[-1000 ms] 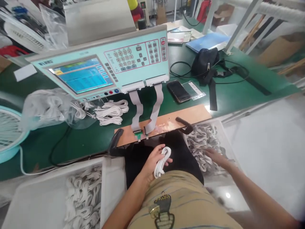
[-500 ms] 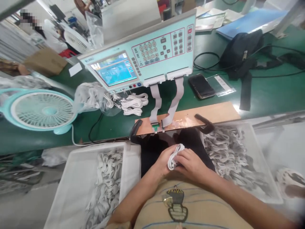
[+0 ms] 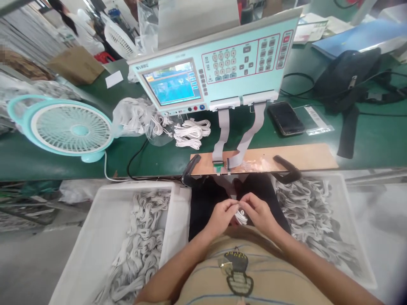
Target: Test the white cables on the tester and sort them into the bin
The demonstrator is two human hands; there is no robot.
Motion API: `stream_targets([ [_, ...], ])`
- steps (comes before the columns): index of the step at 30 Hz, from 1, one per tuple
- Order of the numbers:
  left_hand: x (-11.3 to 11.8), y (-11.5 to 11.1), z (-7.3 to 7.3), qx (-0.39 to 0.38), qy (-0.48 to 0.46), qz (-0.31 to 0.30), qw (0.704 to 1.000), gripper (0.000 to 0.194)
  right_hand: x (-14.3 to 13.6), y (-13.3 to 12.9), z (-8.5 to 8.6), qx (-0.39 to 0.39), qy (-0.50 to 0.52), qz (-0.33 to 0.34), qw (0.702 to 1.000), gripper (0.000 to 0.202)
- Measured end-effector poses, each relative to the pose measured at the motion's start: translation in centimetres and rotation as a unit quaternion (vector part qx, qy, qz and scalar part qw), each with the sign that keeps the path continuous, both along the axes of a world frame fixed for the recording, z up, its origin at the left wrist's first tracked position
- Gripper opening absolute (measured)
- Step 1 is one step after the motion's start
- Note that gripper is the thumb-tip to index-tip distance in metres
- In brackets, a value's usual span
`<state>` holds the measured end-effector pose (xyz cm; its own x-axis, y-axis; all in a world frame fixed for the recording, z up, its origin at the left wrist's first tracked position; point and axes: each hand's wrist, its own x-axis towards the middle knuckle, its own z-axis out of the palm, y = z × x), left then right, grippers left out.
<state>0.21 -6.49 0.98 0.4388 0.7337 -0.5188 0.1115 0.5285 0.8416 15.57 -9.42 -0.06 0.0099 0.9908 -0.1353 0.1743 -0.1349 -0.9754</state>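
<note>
A small coiled white cable (image 3: 241, 217) is held over my lap, just below the table edge. My left hand (image 3: 221, 216) pinches it from the left, with thumb and index finger pressed together. From the right, my right hand (image 3: 260, 212) also pinches it, its fingertips almost touching those of the left. The fingers cover the pinched part of the cable. Above my hands, a wooden board (image 3: 302, 156) lies along the table edge, carrying a small green connector board (image 3: 218, 168) on a grey ribbon cable (image 3: 223, 131).
A tester with screen (image 3: 173, 84) stands on the green table. A fan (image 3: 79, 129), white cable coils (image 3: 192, 133), a phone (image 3: 286, 118) and a black bag (image 3: 337, 78) surround it. Black clamps (image 3: 288, 169) grip the board. Bins of cables stand left (image 3: 104, 197) and right (image 3: 352, 216).
My hands have turned the cable coil, which now hangs lower and shows less between them. Both hands now meet at the fingertips in a pinch. The camera view has shifted left.
</note>
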Motion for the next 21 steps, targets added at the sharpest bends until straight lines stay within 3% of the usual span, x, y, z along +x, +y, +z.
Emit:
stream_targets([
  [3,-0.4,0.5,0.1,-0.034,-0.022,0.027,0.999,0.039,-0.2,-0.1,0.2,0.03,0.027,0.022,0.999,0.014],
  [7,-0.8,0.6,-0.1,-0.062,-0.019,0.056,0.996,0.038,-0.1,0.3,0.8,0.151,-0.06,0.116,0.98,0.014],
  [11,-0.7,0.4,-0.3,0.005,0.01,0.079,0.997,0.036,0.1,1.4,1.2,0.187,-0.117,0.2,0.955,0.019],
  [14,-0.5,0.5,-0.2,0.05,0.026,0.094,0.994,0.035,-0.1,2.2,1.6,0.196,-0.146,0.227,0.943,0.018],
  [17,-0.5,1.0,0.4,0.055,0.021,0.111,0.992,0.033,-0.7,3.0,1.9,0.198,-0.13,0.189,0.953,0.017],
  [21,-0.6,2.3,1.0,0.117,0.038,0.137,0.983,0.03,-1.8,4.3,1.2,0.136,-0.038,0.047,0.989,0.021],
])
